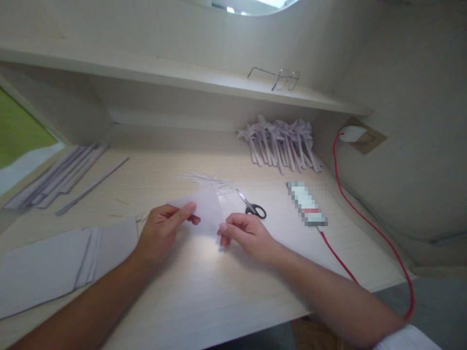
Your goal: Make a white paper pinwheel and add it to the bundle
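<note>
Left hand, right hand pinch paper sheet above desk

- My left hand and right hand pinch a white paper piece over the desk.
- Scissors lie just beside it.
</note>
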`<act>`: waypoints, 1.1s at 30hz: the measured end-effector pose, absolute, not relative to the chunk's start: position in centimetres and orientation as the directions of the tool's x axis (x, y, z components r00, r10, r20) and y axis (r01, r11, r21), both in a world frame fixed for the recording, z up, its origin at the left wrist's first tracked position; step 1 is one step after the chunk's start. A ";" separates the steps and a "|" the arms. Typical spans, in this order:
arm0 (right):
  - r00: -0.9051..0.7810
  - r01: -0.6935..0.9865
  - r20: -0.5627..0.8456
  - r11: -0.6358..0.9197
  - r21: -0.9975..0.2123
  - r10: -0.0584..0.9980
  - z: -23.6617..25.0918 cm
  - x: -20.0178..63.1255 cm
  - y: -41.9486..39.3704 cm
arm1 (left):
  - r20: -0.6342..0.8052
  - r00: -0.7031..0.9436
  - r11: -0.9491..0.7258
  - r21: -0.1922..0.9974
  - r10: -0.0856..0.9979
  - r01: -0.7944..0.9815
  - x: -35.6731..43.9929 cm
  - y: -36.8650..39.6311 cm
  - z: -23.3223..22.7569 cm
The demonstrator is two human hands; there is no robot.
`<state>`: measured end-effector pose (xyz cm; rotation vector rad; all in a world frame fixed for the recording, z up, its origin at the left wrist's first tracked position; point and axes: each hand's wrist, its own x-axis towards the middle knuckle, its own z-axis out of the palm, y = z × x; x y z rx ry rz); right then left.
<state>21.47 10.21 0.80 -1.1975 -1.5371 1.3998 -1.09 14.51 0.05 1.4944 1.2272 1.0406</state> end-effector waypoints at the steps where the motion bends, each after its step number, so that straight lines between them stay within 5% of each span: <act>1: -0.295 0.158 -0.071 -0.025 -0.987 0.953 0.9 21.5 10.2 | 0.035 0.132 -0.061 0.979 0.991 0.196 -1.1 14.5 0.1; 13: -0.199 0.143 0.006 0.035 -0.989 0.980 1.4 21.6 10.2 | 0.000 0.184 -0.003 1.000 0.983 0.016 -0.9 14.4 0.4; 33: 0.053 -0.042 0.155 0.158 -0.987 0.986 0.9 22.2 11.0 | -0.001 0.316 -0.029 0.996 0.949 0.090 -0.5 14.3 0.5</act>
